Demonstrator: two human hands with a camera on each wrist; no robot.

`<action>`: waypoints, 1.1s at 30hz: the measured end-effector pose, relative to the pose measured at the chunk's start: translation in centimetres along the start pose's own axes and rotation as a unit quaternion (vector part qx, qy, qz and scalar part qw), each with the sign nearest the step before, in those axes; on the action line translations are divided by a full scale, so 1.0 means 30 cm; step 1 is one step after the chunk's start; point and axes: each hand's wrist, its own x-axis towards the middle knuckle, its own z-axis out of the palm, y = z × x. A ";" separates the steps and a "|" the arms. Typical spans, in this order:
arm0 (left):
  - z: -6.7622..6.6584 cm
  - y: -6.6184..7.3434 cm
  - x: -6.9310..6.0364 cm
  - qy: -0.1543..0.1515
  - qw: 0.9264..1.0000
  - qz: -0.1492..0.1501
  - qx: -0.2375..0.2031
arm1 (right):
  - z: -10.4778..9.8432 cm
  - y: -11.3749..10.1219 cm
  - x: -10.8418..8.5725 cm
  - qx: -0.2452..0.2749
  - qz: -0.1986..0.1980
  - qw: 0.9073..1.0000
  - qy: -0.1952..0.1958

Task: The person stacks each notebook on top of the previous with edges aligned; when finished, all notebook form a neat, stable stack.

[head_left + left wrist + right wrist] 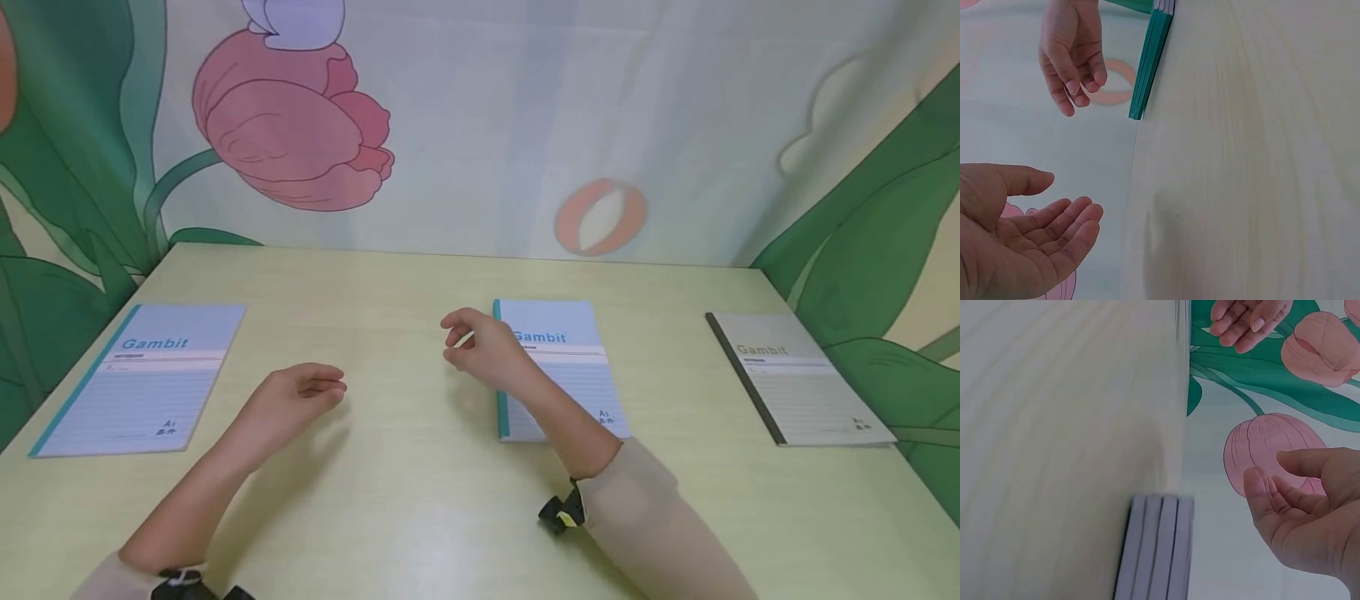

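Left of the middle notebook stack (562, 346), a pale-blue notebook (142, 383) lay flat; nearer the stack, the left hand (296, 398) hung empty, fingers loosely bent. The right hand (487, 343), likewise relaxed and empty, and forearm (566, 410) partly hid the stack's teal-spined cover. Right of it lay a grey notebook (798, 383).

Right wrist cam: right hand (1310, 525) at lower right, fingers (1257, 484) loosely bent, gap between thumb and fingertips. Stack of notebooks (1155, 550) at bottom center, four pale layers seen edge-on, running out of frame; hand is near it, not touching. Left hand (1249, 320) at top, cut by frame edge, well apart from right. Table (1047, 444) fills left side, faint shadow (1141, 453) above stack. Behind hands: pale backdrop (1229, 556), printed pink flowers (1263, 440), green leaves (1254, 365).
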 end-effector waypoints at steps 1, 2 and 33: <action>-0.005 -0.004 -0.003 0.000 1.000 0.000 0.002 | 0.008 -0.005 0.004 -0.002 -0.003 1.000 -0.002; -0.009 -0.007 -0.006 0.001 1.000 0.000 0.002 | 0.016 -0.010 0.007 -0.002 -0.006 1.000 -0.005; -0.156 -0.115 -0.079 0.046 0.998 -0.023 0.030 | 0.325 -0.199 0.115 0.001 -0.041 0.997 -0.073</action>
